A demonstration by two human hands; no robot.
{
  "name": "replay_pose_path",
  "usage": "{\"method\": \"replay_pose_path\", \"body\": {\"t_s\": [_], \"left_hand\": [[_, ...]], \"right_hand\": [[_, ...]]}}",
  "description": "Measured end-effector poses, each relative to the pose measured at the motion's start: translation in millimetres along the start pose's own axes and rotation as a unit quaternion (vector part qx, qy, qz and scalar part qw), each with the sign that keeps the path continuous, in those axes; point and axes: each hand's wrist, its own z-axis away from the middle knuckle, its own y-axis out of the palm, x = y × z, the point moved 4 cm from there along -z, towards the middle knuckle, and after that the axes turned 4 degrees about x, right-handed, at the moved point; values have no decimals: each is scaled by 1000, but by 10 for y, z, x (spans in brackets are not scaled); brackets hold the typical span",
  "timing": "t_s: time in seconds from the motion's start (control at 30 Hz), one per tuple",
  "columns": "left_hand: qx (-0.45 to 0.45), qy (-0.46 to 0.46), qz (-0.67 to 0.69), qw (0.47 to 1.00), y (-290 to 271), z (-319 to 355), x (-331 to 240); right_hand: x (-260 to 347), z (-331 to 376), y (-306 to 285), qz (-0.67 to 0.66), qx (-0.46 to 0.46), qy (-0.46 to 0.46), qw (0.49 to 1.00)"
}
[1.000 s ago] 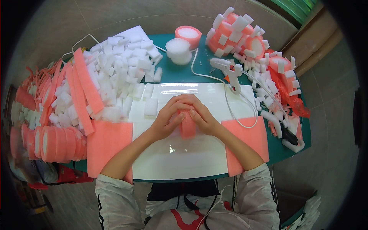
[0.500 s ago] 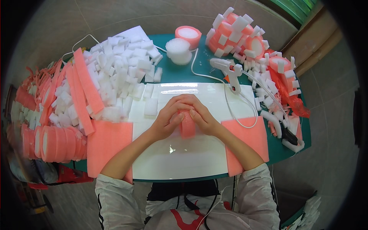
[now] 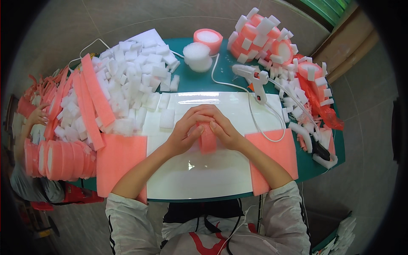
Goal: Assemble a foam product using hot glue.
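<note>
Over the white board (image 3: 195,178), my two hands are wrapped round a pink foam piece (image 3: 208,143), fingers overlapping at its far side. My left hand (image 3: 183,132) presses it from the left with the thumb, and my right hand (image 3: 225,131) closes on it from the right. Only the near face of the piece shows; the rest is hidden under my fingers. Flat pink foam sheets lie under my forearms, a left sheet (image 3: 121,159) and a right sheet (image 3: 272,153).
White foam blocks (image 3: 131,72) heap at the left, with pink strips (image 3: 95,91) and pink-wrapped discs (image 3: 63,159). A white glue gun (image 3: 255,80) and its cord lie right of centre. Block-studded pink pieces (image 3: 259,36) stand far right. A co-worker's hand (image 3: 38,114) is at far left.
A co-worker's hand and arm have come into view at the far left, by the pink strips. My own hands and the foam piece hold still.
</note>
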Motion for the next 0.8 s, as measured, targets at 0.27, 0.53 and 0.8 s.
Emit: {"method": "replay_pose_path", "body": {"t_s": [0.27,0.53,0.8], "left_hand": [[0,5,8,1000,-1,-8,-19],[0,6,-2,1000,-5,-1,-23],[7,-14,8,1000,6,11,-6]], "right_hand": [[-9,-6,0,-3,1,-2,1000],[-22,-6,3,-18,2,2,1000],[-67,17,2,-53,-11,25,998]]}}
